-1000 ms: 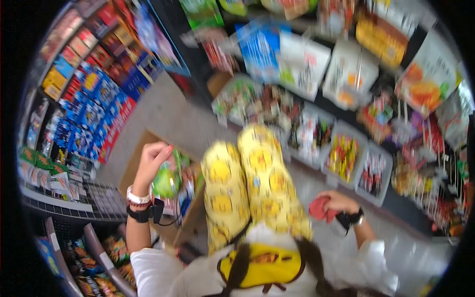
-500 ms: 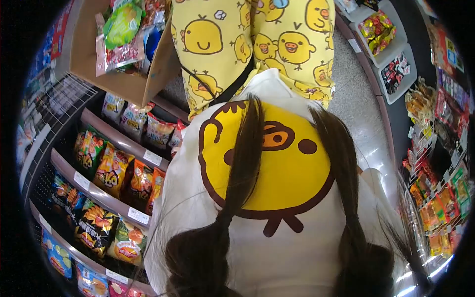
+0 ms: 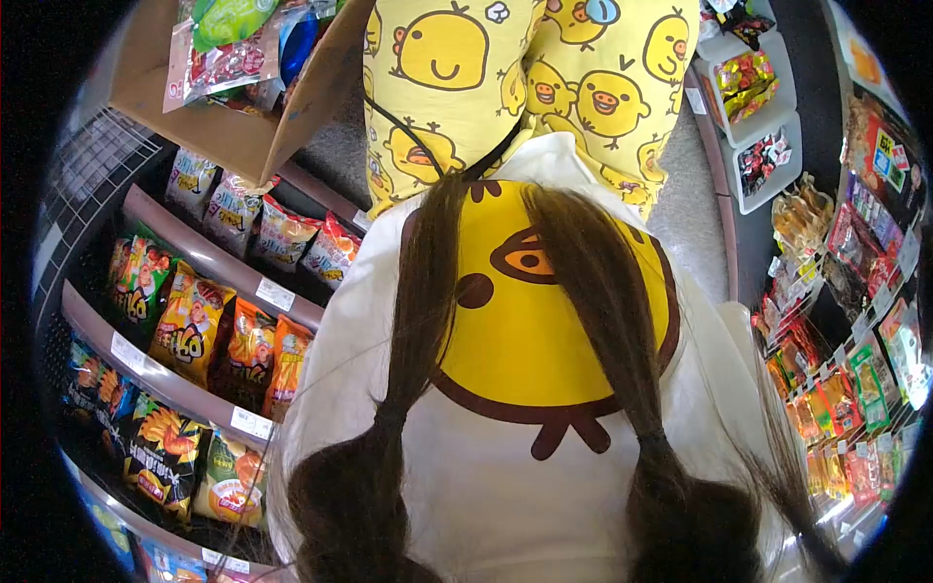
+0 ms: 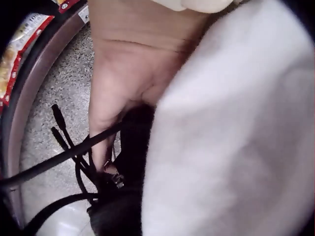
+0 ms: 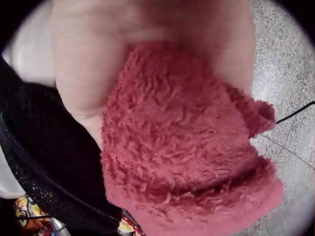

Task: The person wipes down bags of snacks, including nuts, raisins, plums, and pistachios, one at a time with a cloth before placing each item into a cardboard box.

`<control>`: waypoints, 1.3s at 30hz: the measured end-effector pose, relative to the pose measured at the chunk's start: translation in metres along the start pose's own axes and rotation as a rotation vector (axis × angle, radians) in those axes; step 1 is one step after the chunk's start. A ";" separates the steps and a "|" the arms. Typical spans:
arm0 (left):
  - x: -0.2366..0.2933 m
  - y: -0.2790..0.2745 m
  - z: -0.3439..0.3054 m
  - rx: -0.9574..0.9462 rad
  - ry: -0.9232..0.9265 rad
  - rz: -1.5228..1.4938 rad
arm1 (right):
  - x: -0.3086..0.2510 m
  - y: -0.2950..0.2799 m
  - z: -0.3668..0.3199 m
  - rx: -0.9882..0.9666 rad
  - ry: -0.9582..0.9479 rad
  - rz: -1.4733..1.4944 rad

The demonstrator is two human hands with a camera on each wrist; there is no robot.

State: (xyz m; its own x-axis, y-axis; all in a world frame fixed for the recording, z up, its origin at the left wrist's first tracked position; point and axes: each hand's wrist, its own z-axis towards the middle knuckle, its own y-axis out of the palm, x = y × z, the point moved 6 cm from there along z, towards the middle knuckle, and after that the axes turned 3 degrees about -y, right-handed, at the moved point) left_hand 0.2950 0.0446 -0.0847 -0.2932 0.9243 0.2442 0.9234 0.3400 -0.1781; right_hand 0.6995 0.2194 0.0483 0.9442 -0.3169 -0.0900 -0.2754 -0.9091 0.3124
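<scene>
Neither hand shows in the head view; the white shirt (image 3: 525,486) and two hair tails fill its middle. In the left wrist view, my left hand (image 4: 120,83) reaches down and grips a black bag (image 4: 115,214), with thin black cords beside its fingers. A small metal piece shows by the fingertips, and the shirt hides the thumb side. My right hand (image 5: 157,24) holds a fluffy red cloth (image 5: 177,128) against its palm, the fingers hidden behind it. A black zippered bag (image 5: 49,152) lies right beside that hand.
A cardboard box (image 3: 194,126) of snack packets stands at upper left. Below it, curved shelves (image 3: 185,233) carry several chip bags (image 3: 190,325). Candy trays (image 3: 768,160) and hanging snack packets (image 3: 865,389) line the right side. Yellow patterned trousers (image 3: 437,58) cover the legs.
The head view has tilted down onto the shirt, and both hands have left it. Since half a second ago, the box and shelves have shifted slightly left and up.
</scene>
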 end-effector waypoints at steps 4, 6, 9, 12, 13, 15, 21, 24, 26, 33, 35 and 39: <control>0.003 0.004 0.005 0.025 0.003 -0.001 | 0.000 -0.001 -0.006 -0.002 0.019 0.005; 0.004 0.006 0.008 0.035 0.003 -0.004 | -0.001 -0.002 -0.008 -0.004 0.025 0.004; 0.008 0.008 0.011 0.047 0.006 -0.001 | 0.000 -0.004 -0.010 -0.009 0.034 0.009; 0.010 0.012 0.014 0.051 0.007 -0.001 | 0.001 -0.007 -0.012 -0.009 0.040 0.015; 0.012 0.012 0.014 0.054 0.008 0.000 | 0.000 -0.008 -0.012 -0.007 0.039 0.019; 0.015 0.009 0.013 0.053 0.012 -0.001 | 0.000 -0.009 -0.013 -0.009 0.039 0.022; 0.016 0.002 0.000 0.054 -0.007 -0.016 | -0.006 -0.015 -0.018 -0.009 0.037 0.036; 0.011 -0.014 -0.020 0.045 -0.027 -0.034 | -0.011 -0.019 -0.024 -0.005 0.032 0.040; 0.005 -0.025 -0.036 0.038 -0.050 -0.044 | -0.017 -0.021 -0.027 -0.005 0.030 0.047; -0.023 -0.063 -0.099 0.009 -0.150 -0.094 | -0.034 -0.036 -0.040 0.009 0.023 0.065; -0.030 -0.070 -0.115 0.009 -0.182 -0.110 | -0.038 -0.040 -0.043 0.009 0.024 0.069; -0.035 -0.081 -0.138 0.016 -0.212 -0.129 | -0.049 -0.051 -0.047 0.012 0.022 0.071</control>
State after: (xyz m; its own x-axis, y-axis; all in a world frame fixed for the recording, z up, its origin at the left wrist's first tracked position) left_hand 0.2643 -0.0394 0.0527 -0.4550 0.8884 0.0607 0.8717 0.4583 -0.1737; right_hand 0.6761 0.2944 0.0815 0.9257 -0.3752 -0.0473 -0.3441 -0.8876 0.3062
